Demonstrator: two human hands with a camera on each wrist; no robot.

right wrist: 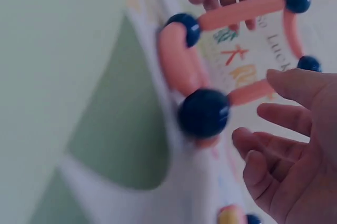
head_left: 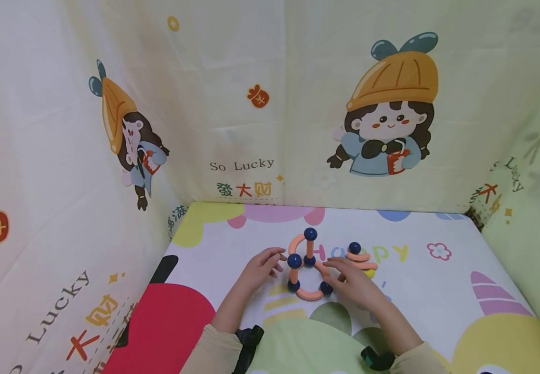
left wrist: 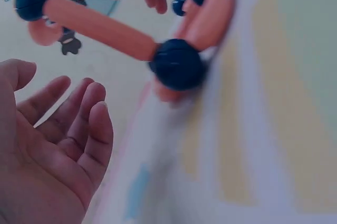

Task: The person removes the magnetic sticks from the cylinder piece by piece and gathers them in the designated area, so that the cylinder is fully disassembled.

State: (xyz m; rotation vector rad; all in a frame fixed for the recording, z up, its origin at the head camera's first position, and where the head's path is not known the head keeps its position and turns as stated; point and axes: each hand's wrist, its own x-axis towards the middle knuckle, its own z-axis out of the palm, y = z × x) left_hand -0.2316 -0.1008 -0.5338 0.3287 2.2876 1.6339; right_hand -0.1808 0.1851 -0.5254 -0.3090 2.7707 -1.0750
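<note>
The person's left hand is just beside the left of the framework of coral rods and navy balls, its fingers loosely bent and holding nothing; the right hand lies at the framework's right side, its fingers relaxed and grasping nothing, though whether a fingertip touches the nearest curved rod I cannot tell; the framework sits between the two hands, its base a ring of curved rods joined by three balls, with a front curved rod facing the person; two uprights rise from the ring, each topped by a ball, the taller-looking one bearing the rear top ball, and an upper curved rod links these tops; to the right of the framework, beyond the right hand, are a loose ball, two loose coral rods and a yellow piece; under the framework spreads a printed white cover.
</note>
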